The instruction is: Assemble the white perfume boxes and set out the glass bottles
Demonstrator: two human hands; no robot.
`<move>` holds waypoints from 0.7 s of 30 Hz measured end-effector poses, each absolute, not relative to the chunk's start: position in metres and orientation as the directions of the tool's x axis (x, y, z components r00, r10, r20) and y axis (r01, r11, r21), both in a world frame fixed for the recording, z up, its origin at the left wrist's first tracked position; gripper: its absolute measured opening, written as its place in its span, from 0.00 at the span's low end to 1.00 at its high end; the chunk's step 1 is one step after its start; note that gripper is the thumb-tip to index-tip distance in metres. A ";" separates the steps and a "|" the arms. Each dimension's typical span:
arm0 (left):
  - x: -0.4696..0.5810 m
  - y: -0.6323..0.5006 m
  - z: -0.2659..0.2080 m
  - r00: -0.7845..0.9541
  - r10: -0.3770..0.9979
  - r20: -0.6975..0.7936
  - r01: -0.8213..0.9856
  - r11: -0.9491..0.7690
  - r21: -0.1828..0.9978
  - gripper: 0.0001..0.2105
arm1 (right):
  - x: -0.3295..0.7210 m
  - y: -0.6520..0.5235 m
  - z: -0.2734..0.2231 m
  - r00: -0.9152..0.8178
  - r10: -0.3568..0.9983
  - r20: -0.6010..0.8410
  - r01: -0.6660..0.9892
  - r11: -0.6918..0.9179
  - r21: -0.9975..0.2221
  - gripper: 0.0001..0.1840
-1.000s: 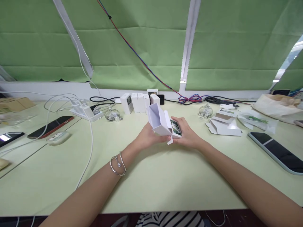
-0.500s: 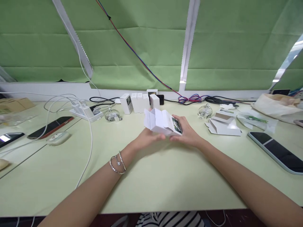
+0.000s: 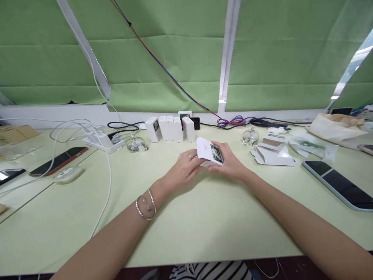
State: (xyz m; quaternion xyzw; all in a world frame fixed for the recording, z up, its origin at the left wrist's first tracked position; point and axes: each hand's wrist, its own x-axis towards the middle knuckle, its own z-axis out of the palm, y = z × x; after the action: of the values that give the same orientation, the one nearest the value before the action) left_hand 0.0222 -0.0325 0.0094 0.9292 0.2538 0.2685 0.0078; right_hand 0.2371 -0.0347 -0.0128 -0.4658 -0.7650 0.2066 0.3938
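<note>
A small white carton point(image 3: 207, 151) with a dark photo printed on its side is held tilted above the table. My right hand point(image 3: 229, 160) is closed around its right end, with the thumb along the lower edge. At the carton's left end, my left hand point(image 3: 185, 167) has its fingers bent together against the opening, and their tips are hidden behind a raised flap. A ring and bracelets are on the left hand and wrist. Whatever is inside the carton cannot be seen.
Several white cartons point(image 3: 176, 129) stand behind my hands. Clear glass-like lidded pieces flank them, one at left point(image 3: 136, 144) and one at right point(image 3: 250, 136). An opened carton point(image 3: 272, 153) and a phone point(image 3: 339, 184) lie at right. A power strip point(image 3: 105, 144) with cables sits at left.
The left hand has moved from beneath the carton to its left end, fingers now over the opening. The spread flaps there are mostly folded in or covered. The right hand keeps its hold.
</note>
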 end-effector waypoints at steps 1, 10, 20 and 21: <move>0.023 -0.034 0.010 0.755 0.473 0.454 0.462 -0.875 0.143 0.15 | 0.237 -0.035 -0.013 -0.267 0.875 0.403 0.521 0.483 -0.704 0.52; 0.025 -0.040 0.013 0.760 0.442 0.477 0.474 -0.879 0.060 0.23 | 0.233 -0.041 -0.005 -0.378 0.859 0.346 0.302 0.467 -0.831 0.52; -0.036 0.013 0.019 -0.094 0.734 0.672 0.757 -0.386 0.527 0.29 | 0.260 -0.016 -0.021 0.099 0.923 0.372 0.344 0.319 -0.883 0.31; -0.049 0.020 0.018 -0.228 0.738 0.634 0.733 -0.298 0.611 0.31 | 0.261 -0.014 -0.022 0.163 0.916 0.367 0.307 0.306 -0.901 0.30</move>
State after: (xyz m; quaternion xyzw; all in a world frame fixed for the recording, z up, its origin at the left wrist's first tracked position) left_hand -0.0491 0.0201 0.0182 0.6211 0.5923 0.5132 0.0026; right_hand 0.2606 -0.0139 -0.0224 -0.5215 -0.5862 0.2735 0.5564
